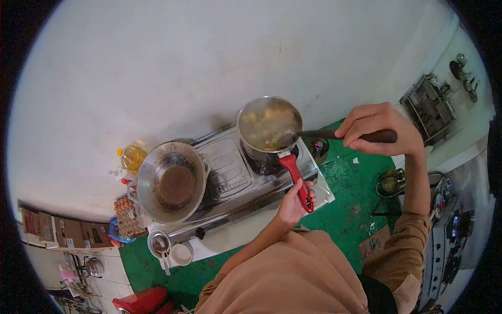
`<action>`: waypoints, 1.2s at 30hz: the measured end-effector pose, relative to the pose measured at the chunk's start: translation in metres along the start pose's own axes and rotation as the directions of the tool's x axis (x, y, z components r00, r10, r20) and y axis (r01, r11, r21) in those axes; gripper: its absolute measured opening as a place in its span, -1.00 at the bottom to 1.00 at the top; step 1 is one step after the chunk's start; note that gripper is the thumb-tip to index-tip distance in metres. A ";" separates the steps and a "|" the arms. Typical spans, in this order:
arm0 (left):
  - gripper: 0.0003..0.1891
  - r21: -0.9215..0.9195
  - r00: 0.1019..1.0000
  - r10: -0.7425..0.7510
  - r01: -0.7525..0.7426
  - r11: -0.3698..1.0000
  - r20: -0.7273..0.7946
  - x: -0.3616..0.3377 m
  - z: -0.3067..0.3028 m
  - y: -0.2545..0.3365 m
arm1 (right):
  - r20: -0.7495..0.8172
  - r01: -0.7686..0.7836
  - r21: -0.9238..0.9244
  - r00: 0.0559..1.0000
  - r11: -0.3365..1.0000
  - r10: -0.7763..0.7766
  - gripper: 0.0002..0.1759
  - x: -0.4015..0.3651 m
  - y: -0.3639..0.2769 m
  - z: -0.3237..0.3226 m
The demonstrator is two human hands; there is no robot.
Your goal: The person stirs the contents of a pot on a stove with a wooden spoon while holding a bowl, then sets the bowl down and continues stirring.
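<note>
A saucepan point(270, 98) of steaming liquid with yellowish pieces stands on the right burner of a gas stove point(230, 166). My left hand point(294, 206) is closed round its red handle point(296, 180). From the right, my right hand point(379, 128) grips a cooking spoon point(321, 134) by its long dark handle. The spoon's head dips into the pan at its lower right side, partly hidden by the liquid. On the left burner sits a large wok point(178, 184), its inside browned and oily.
Left of the wok are a bottle of yellow oil point(133, 158) and a tray of eggs point(128, 217). Nearer me are a bowl with a strainer point(159, 244) and a white cup point(182, 254). A dish rack point(429, 107) and a second stove point(444, 251) stand right.
</note>
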State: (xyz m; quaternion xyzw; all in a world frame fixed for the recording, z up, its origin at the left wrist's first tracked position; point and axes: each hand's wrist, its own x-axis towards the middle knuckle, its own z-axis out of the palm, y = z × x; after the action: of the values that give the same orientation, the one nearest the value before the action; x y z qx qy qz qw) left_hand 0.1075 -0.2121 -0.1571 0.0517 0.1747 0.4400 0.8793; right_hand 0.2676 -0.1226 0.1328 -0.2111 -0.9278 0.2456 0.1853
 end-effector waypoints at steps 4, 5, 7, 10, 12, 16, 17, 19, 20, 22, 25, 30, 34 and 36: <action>-0.56 -0.021 1.000 -0.011 0.011 1.000 -0.020 0.000 0.001 0.000 | 0.090 -0.037 0.082 0.996 0.996 0.029 -0.92 0.006 0.018 0.015; -0.56 -0.016 1.000 -0.008 0.007 1.000 -0.020 0.000 0.000 0.000 | 0.108 -0.049 0.106 0.993 0.993 0.038 -0.91 0.007 0.023 0.020; -0.56 -0.025 1.000 -0.011 0.010 1.000 -0.027 -0.001 0.001 0.000 | 0.119 -0.067 0.116 0.992 0.991 0.053 -0.90 0.010 0.030 0.030; -0.56 -0.025 0.999 -0.007 0.007 1.000 -0.032 -0.001 0.002 0.000 | 0.133 -0.086 0.131 0.989 0.988 0.068 -0.88 0.016 0.041 0.042; -0.56 -0.017 1.000 -0.001 0.000 1.000 -0.032 0.000 0.001 -0.001 | 0.136 -0.088 0.140 0.988 0.986 0.069 -0.86 0.019 0.050 0.048; -0.57 -0.028 1.000 -0.003 0.003 1.000 -0.021 0.001 0.000 -0.001 | 0.175 -0.101 0.134 0.982 0.986 0.076 -0.88 0.028 0.073 0.061; -0.57 -0.038 1.000 -0.009 0.009 0.999 -0.019 0.001 0.000 -0.001 | 0.188 -0.106 0.128 0.979 0.986 0.081 -0.87 0.030 0.078 0.065; -0.57 -0.038 1.000 -0.007 0.007 0.999 -0.025 0.000 0.001 -0.001 | 0.194 -0.103 0.140 0.978 0.985 0.075 -0.87 0.035 0.093 0.073; -0.57 -0.038 1.000 -0.005 0.004 0.999 -0.030 0.000 0.002 -0.001 | 0.200 -0.100 0.153 0.977 0.983 0.068 -0.87 0.038 0.098 0.076; -0.57 -0.030 0.999 0.002 -0.003 1.000 -0.036 0.000 0.002 -0.001 | 0.216 -0.127 0.142 0.972 0.982 0.094 -0.87 0.045 0.102 0.081; -0.56 -0.029 0.999 0.009 -0.010 1.000 -0.036 0.001 0.000 -0.002 | 0.179 -0.154 0.142 0.976 0.978 0.128 -0.88 0.052 0.116 0.086; -0.61 -0.019 1.000 0.014 -0.014 1.000 -0.003 -0.001 0.003 -0.001 | 0.049 -0.453 0.294 0.887 0.842 0.460 -0.89 0.064 0.124 0.089; -0.59 -0.020 1.000 0.002 -0.002 1.000 -0.017 0.002 -0.004 -0.003 | -0.252 -0.463 0.464 0.748 0.755 0.614 -0.82 0.062 0.149 0.095; -0.56 -0.016 1.000 0.010 -0.010 1.000 -0.008 0.003 -0.005 -0.003 | -0.304 -0.454 0.514 0.698 0.728 0.649 -0.80 0.059 0.154 0.090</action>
State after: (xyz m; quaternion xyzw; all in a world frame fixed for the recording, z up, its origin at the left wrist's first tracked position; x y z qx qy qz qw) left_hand 0.1093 -0.2114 -0.1636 0.0439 0.1745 0.4461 0.8767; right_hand 0.2240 -0.0068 -0.0087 -0.4950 -0.6744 0.4166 0.3557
